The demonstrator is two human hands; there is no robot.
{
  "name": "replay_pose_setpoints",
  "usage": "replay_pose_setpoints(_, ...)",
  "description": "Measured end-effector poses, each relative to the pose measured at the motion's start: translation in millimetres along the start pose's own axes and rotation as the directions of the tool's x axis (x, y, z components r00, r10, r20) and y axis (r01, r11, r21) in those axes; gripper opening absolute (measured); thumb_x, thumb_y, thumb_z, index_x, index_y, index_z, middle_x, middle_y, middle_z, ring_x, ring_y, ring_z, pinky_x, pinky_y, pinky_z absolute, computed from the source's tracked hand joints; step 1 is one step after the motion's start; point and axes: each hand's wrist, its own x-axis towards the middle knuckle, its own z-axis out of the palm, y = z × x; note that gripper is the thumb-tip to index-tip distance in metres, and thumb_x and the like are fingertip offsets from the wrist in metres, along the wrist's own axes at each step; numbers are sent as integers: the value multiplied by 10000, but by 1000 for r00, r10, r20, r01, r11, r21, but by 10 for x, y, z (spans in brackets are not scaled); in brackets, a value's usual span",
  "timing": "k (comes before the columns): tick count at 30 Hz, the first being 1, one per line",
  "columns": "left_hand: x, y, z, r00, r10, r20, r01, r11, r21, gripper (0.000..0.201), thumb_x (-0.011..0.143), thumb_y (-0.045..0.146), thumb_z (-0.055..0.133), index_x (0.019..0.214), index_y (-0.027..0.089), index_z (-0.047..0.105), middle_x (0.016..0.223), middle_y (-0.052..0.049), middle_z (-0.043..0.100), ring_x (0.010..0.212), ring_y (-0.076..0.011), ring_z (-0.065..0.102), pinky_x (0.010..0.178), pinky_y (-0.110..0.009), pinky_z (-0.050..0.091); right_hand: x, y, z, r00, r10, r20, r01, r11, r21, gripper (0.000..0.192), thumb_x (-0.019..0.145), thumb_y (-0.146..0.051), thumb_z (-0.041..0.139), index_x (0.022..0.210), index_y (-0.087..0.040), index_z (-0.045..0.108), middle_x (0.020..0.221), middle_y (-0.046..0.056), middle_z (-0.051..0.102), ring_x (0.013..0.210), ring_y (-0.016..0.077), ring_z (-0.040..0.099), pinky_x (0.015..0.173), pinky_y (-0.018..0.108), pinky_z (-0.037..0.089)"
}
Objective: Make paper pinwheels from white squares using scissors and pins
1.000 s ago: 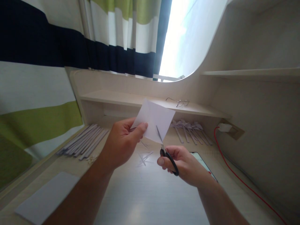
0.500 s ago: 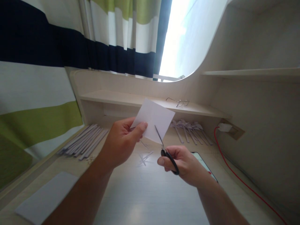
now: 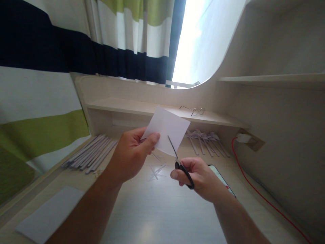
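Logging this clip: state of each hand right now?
Left hand: closed, pinching the white paper.
Right hand: closed on the black scissors.

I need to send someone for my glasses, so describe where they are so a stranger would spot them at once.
Find the low shelf running along the back of the desk, under the window. The glasses lie on its right half, just beyond the paper held in the left hand. They are the only thin wire frame there; the items below are folded paper pieces.
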Motion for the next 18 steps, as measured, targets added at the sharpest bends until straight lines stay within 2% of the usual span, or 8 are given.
replay_pose_setpoints(18, 0, 4, 16, 1000, -1, 22, 1, 1000, -3, 350, 932, 392, 632, 655, 183, 585, 593, 33, 518, 562, -121, 469, 530, -237, 359, 14, 25, -7, 1000, -18, -10, 19, 999, 28, 429, 815, -512, 803, 624, -164, 640, 567, -27, 559, 544, 98, 442, 523, 251, 304)
